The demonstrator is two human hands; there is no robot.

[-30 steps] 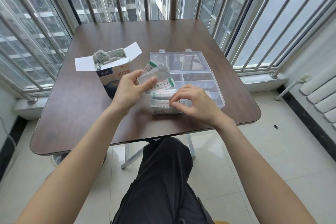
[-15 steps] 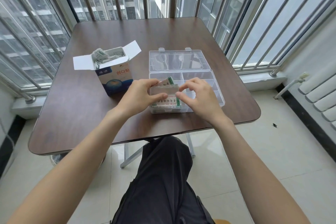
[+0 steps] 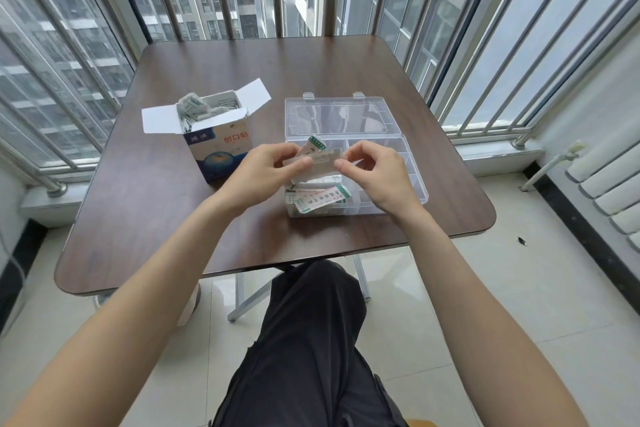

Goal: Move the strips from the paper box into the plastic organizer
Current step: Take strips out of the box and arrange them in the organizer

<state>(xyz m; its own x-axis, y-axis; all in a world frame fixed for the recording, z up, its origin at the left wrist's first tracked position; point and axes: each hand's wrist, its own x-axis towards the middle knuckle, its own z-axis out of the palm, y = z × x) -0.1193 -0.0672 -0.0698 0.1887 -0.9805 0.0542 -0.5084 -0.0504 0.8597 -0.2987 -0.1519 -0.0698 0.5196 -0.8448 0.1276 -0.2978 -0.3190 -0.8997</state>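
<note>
Hands meet above the near-left part of the plastic organizer (image 3: 414, 180), both pinching a small bunch of strips (image 3: 317, 163). Left hand (image 3: 263, 173) grips the bunch's left end, thumb on top, fingers curled under. Right hand (image 3: 375, 172) pinches the right end between thumb and forefinger. One held strip sticks up with a green-patterned end; its print is too small to read.

Organizer is clear, lid (image 3: 341, 116) flipped open away from the person, sitting on the brown desk (image 3: 166, 218). Near-left compartment already holds loose strips (image 3: 320, 199), white wrappers with red characters and green ends, text not legible.

Paper box (image 3: 221, 152) stands left of the organizer, apart from it, flaps open, more wrapped strips (image 3: 204, 107) poking out the top. Box front is white over blue, red characters "创口贴"; smaller print at its top left is unreadable.
</note>
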